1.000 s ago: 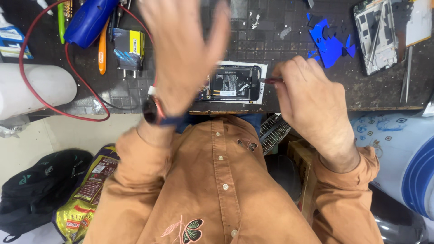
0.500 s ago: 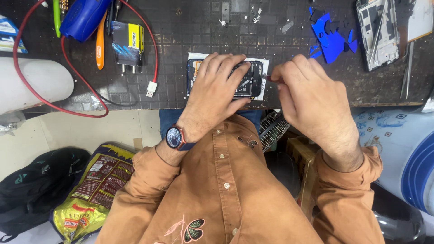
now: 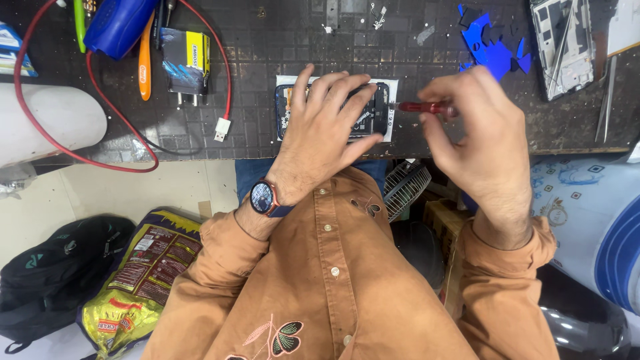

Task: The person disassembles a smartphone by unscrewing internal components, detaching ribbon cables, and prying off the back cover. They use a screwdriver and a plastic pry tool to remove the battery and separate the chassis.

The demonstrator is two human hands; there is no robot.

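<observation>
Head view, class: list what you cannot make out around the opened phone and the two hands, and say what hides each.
- Opened phone: its middle is hidden under the left hand.
- Red screwdriver: the handle end is wrapped by the right hand; the tip is too small to tell whether it touches the phone.
- White phone frame: cut off by the top edge.
- Blue tool: cut off by the top edge.

Yellow-and-blue boxed charger pack (image 3: pixel 185 61) on mat, upper left. Yellow-and-brown printed bag (image 3: pixel 140 273) on floor, lower left. Round dark watch screen (image 3: pixel 261 196) on left wrist.
</observation>
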